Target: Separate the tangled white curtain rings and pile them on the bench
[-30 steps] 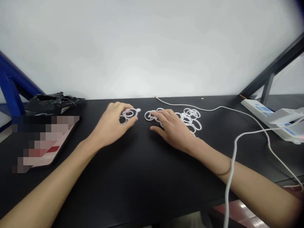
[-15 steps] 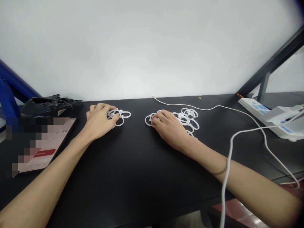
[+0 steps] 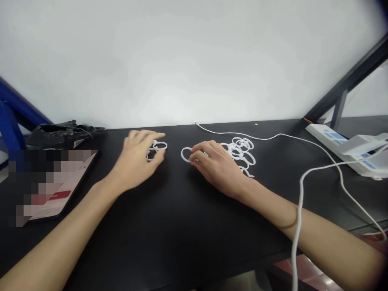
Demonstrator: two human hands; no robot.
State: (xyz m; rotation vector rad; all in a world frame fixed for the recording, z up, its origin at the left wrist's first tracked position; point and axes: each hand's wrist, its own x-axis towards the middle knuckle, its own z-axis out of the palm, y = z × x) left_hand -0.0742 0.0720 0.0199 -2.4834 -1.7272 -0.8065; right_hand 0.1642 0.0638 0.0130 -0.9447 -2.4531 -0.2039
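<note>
On the black table, my left hand [image 3: 138, 155] is spread, thumb apart from the fingers. It hovers beside and partly over a small group of white rings [image 3: 160, 142], which it partly hides. My right hand [image 3: 215, 163] has its fingers curled down, with thumb and fingertips closed on a single white ring [image 3: 181, 154] that sticks out to their left. Behind that hand lies a tangled pile of white rings [image 3: 235, 152], its near part covered by the hand and wrist.
A tablet-like screen [image 3: 74, 178] lies at the left, in front of crumpled black plastic [image 3: 48, 135]. A white cable [image 3: 300, 210] crosses over my right forearm. White devices with blue panels [image 3: 336, 137] stand at the right. A pale wall [image 3: 194, 60] closes off the back.
My left hand has lifted off the small group, opened and shifted right. The right hand has drawn one ring slightly leftward, apart from the pile.
</note>
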